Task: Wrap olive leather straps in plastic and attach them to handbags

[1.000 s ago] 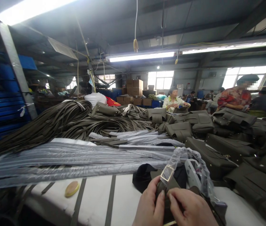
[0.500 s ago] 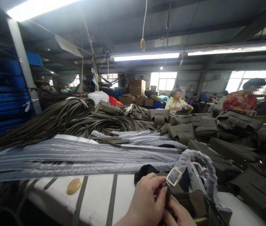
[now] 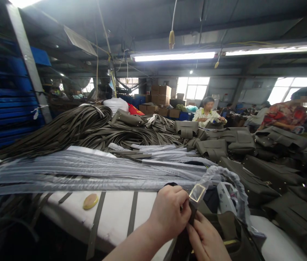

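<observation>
At the lower middle, my left hand [image 3: 168, 210] has its fingers closed on a dark olive strap [image 3: 193, 214] just under a gold rectangular buckle [image 3: 197, 193]. My right hand [image 3: 207, 237] pinches the same strap a little lower, from the right side. Clear plastic wraps the buckle and the strap part [image 3: 231, 174] that arches away to the right. An olive bag [image 3: 228, 224] lies beneath and beside my right hand, partly covered by it. My left fingertips are turned away, so the exact grip is partly hidden.
Plastic-sleeved straps [image 3: 88, 172] spread across the table's left, with bare strap coils [image 3: 134, 136] behind. Several olive bags [image 3: 273, 174] pile up at right. A round yellow tin [image 3: 90, 201] sits on the white surface [image 3: 115, 210]. Two people [image 3: 208, 114] work beyond the pile; others are farther back.
My left hand has risen slightly and its fingers have curled in more beside the buckle. The buckle has shifted a little up and left. The camera view has turned slightly.
</observation>
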Available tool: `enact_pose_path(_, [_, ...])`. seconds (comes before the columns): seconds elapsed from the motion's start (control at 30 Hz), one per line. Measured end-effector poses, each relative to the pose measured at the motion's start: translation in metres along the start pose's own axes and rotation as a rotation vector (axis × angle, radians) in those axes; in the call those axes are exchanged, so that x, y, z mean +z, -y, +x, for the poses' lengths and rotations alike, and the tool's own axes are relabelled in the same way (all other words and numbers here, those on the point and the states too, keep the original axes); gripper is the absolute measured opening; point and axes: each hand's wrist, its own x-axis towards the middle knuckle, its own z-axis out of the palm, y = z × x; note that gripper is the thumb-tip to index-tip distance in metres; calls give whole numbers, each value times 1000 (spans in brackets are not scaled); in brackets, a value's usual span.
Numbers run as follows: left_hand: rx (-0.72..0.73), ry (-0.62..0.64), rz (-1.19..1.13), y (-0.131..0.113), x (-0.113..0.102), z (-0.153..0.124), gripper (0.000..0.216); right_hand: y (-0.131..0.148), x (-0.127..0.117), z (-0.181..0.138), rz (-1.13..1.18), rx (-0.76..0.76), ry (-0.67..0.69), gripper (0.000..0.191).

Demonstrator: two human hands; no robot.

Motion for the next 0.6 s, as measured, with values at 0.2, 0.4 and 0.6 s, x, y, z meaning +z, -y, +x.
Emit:
enact_pose_path(0.2, [129, 11, -1, 7, 3, -5, 15, 7, -2, 4, -39, 119, -91, 37])
enact_pose_path(0.4, [-26, 63, -220, 9, 4, -12, 20, 2, -4, 9, -1, 138, -68, 34])
enact_pose_path(0.6, [-259, 155, -621, -1, -1, 2, 28, 1, -10, 11, 163, 212, -27, 32])
